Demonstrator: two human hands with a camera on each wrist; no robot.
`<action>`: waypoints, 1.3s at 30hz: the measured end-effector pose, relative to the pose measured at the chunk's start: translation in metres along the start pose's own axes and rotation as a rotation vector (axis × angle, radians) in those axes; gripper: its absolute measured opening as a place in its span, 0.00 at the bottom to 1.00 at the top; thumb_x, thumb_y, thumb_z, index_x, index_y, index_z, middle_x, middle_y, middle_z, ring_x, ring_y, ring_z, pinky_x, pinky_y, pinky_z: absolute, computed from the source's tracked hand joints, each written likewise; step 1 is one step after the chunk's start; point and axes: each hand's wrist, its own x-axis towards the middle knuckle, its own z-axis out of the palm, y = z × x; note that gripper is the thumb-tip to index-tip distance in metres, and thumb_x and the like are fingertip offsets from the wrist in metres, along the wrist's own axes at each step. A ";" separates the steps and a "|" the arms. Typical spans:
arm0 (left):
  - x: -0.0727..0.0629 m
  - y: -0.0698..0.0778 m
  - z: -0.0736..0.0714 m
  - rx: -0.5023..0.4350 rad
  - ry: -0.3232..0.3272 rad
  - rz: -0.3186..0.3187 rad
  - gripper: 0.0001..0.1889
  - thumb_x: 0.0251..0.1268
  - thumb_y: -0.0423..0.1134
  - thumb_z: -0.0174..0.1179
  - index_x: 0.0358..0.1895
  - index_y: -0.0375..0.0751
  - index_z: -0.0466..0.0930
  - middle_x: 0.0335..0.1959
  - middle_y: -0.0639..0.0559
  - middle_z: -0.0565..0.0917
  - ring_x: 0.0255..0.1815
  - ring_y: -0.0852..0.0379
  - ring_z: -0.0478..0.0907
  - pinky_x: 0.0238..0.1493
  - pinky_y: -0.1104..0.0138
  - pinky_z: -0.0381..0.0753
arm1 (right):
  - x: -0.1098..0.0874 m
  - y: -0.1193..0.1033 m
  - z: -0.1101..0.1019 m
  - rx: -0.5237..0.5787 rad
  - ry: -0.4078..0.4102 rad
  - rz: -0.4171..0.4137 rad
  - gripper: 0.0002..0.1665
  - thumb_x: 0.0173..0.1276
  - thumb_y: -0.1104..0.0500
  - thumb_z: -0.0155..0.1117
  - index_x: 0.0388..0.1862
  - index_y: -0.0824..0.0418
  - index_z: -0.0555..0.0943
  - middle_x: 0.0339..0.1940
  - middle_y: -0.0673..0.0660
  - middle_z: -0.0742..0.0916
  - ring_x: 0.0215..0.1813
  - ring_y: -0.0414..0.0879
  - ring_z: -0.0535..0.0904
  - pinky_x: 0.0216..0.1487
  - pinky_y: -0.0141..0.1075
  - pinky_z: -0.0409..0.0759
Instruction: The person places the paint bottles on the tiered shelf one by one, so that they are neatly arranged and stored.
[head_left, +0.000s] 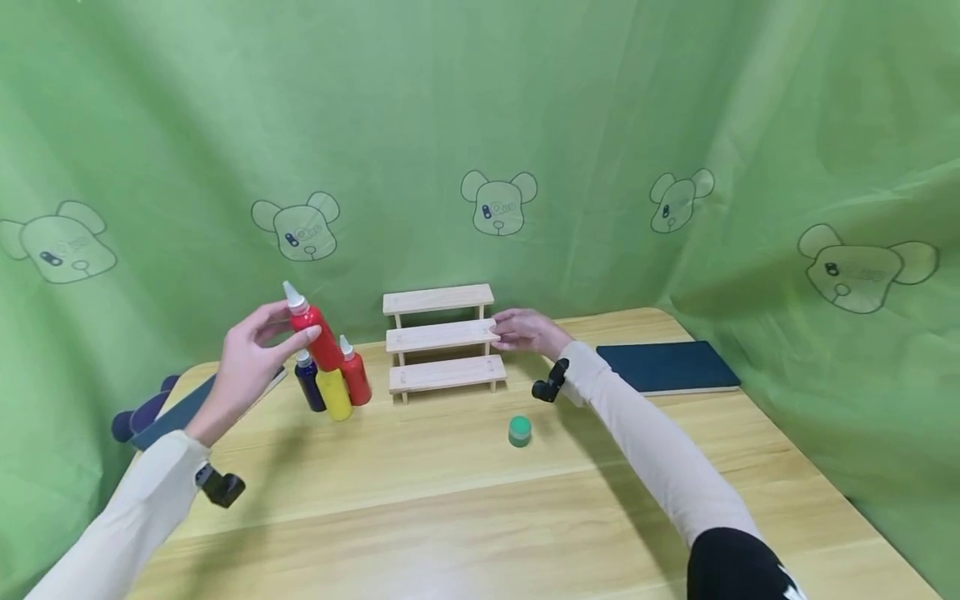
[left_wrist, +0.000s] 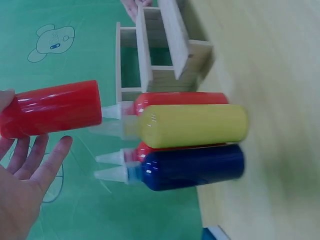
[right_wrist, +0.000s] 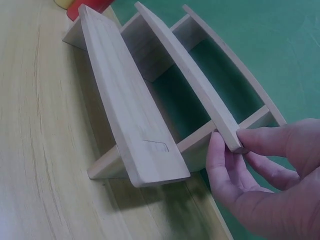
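My left hand holds a red squeeze bottle with a pale pointed nozzle, tilted and raised above the other bottles. Below it on the table stand a yellow bottle, a dark blue bottle and a red bottle. Another red bottle shows only partly between the yellow and blue ones in the left wrist view. At the right end of a three-tier wooden stand, my right hand pinches the tip of the middle shelf between thumb and fingers.
A small green-lidded jar sits in front of the stand. To the right lies a dark blue flat board; another dark board and a purple object are at the left edge. Green curtain surrounds the table.
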 end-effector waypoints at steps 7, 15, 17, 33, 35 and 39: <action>0.033 0.016 0.011 -0.078 -0.030 0.025 0.31 0.72 0.50 0.69 0.73 0.45 0.73 0.67 0.45 0.81 0.66 0.50 0.79 0.69 0.52 0.80 | -0.003 0.002 0.001 -0.049 0.016 -0.017 0.31 0.76 0.74 0.58 0.75 0.73 0.65 0.44 0.58 0.82 0.41 0.46 0.83 0.55 0.35 0.88; 0.070 0.024 0.037 -0.144 -0.102 0.094 0.30 0.72 0.45 0.69 0.72 0.39 0.74 0.65 0.39 0.82 0.56 0.61 0.82 0.53 0.73 0.86 | -0.006 0.000 -0.004 -0.050 -0.002 -0.026 0.32 0.77 0.74 0.57 0.77 0.74 0.62 0.44 0.58 0.82 0.41 0.46 0.84 0.57 0.35 0.88; 0.078 0.025 0.044 -0.145 -0.117 0.096 0.30 0.72 0.44 0.69 0.72 0.38 0.74 0.64 0.38 0.82 0.57 0.59 0.83 0.53 0.70 0.88 | -0.005 -0.001 -0.006 -0.031 -0.017 -0.019 0.32 0.77 0.74 0.56 0.77 0.74 0.62 0.45 0.58 0.81 0.42 0.46 0.83 0.58 0.35 0.87; 0.132 0.029 0.101 -0.236 -0.142 0.060 0.28 0.72 0.37 0.69 0.72 0.36 0.74 0.65 0.34 0.82 0.60 0.45 0.83 0.58 0.49 0.87 | 0.004 -0.003 -0.002 -0.093 0.024 -0.032 0.28 0.73 0.77 0.57 0.71 0.74 0.67 0.42 0.60 0.82 0.36 0.46 0.83 0.47 0.33 0.90; 0.135 0.028 0.109 -0.246 -0.131 0.051 0.28 0.72 0.36 0.69 0.72 0.35 0.74 0.65 0.34 0.81 0.61 0.41 0.82 0.58 0.46 0.86 | 0.005 -0.002 -0.002 -0.104 0.024 -0.029 0.27 0.73 0.77 0.58 0.70 0.74 0.68 0.41 0.60 0.82 0.36 0.46 0.84 0.48 0.34 0.90; 0.141 0.029 0.127 -0.255 -0.096 0.047 0.28 0.70 0.34 0.70 0.70 0.34 0.74 0.64 0.34 0.82 0.63 0.39 0.81 0.58 0.46 0.87 | 0.004 0.000 0.000 -0.111 0.018 -0.026 0.27 0.73 0.77 0.57 0.69 0.74 0.68 0.43 0.60 0.82 0.38 0.47 0.84 0.51 0.35 0.90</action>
